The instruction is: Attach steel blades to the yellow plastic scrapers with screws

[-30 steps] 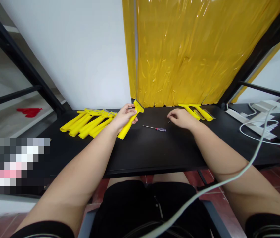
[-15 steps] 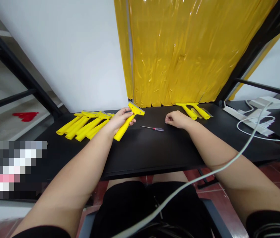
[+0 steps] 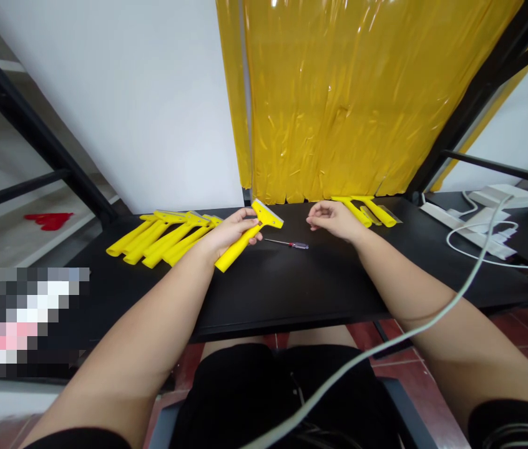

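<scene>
My left hand is closed around the neck of a yellow scraper, held tilted above the black table. Its wide head points up and to the right, with a pale edge strip along the top. My right hand hovers to the right, fingers curled toward the thumb in a pinch; anything between the fingertips is too small to make out. On the table between the hands lies a screwdriver with a clear purplish handle, its tip to the left. More yellow scrapers lie side by side left of my left hand.
Behind my right hand lie two more yellow scrapers and clear-yellow flat pieces. White power strips with cables are at the right. A pale cable crosses in front of my right arm. Yellow plastic strips hang behind the black table.
The scraper in my left hand has shifted slightly right and its head has dipped and turned. My right hand has risen a little, its fingers turned more into view.
</scene>
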The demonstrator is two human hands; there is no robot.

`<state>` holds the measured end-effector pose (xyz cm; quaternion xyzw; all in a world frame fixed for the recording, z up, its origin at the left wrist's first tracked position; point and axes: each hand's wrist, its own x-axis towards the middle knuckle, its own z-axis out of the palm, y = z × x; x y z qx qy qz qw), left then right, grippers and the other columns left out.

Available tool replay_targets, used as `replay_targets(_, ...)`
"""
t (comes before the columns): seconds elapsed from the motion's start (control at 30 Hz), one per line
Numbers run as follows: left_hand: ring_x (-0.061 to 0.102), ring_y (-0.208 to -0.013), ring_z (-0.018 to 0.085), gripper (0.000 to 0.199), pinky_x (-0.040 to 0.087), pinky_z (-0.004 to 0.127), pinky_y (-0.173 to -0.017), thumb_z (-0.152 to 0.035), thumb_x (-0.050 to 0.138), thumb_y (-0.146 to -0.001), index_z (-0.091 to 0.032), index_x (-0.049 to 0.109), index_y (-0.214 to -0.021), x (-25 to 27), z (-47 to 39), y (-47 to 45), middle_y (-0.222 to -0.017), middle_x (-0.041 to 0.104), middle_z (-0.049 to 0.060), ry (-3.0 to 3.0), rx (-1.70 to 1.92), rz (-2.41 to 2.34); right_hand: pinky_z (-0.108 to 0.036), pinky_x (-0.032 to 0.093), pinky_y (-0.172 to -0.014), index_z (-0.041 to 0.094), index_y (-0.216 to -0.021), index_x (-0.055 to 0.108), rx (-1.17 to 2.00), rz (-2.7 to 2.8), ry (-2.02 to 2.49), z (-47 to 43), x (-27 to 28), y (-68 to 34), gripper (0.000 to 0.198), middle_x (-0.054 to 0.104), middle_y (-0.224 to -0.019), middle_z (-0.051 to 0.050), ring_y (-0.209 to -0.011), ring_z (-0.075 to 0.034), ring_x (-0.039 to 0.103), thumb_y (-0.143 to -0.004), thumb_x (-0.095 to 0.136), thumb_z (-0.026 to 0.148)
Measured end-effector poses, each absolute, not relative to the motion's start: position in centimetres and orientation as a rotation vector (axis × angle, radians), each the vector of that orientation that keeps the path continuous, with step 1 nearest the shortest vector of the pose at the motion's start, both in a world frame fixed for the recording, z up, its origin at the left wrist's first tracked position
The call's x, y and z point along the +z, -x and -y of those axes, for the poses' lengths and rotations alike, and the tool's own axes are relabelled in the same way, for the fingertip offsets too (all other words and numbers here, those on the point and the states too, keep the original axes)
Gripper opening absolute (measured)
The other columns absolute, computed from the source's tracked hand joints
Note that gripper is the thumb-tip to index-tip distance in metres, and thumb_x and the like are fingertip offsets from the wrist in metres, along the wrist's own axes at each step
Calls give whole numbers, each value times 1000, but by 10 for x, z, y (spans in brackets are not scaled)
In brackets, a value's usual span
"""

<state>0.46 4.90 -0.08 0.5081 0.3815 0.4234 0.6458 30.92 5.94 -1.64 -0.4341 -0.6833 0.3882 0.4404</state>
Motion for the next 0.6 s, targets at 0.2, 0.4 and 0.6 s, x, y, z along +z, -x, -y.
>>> replay_targets(0.2, 67, -53, 15, 29, 47, 21, -48, -21, 72, -90, -18, 51, -110, -1, -32, -20, -74, 69, 4, -1265, 804, -795, -38, 60, -81, 20, -94, 67, 914, 1757, 847, -37, -11, -258, 32, 72, -85, -5, -77, -19, 71, -79, 78, 45)
replay_targets(0.4, 66, -56, 13, 40, 48, 22, -52, -29, 82, -83, -21, 51, -108, -3, -24, -29, -75, 67, 0, -1302, 766, -681, -34, 54, -74, 21, -98, 68, 614, 1933, 786, -27, -9, -250, 17, 68, -91, -5, -77, -18, 62, -92, 66, 36)
replay_targets(0.6, 67, -58, 12, 41, 47, 22, -52, -29, 82, -84, -21, 49, -107, 1, -18, -34, -78, 67, 0, -1282, 770, -656, -34, 50, -73, 22, -96, 69, 546, 1957, 768, -28, -5, -252, 13, 60, -93, -5, -79, -18, 57, -92, 65, 34)
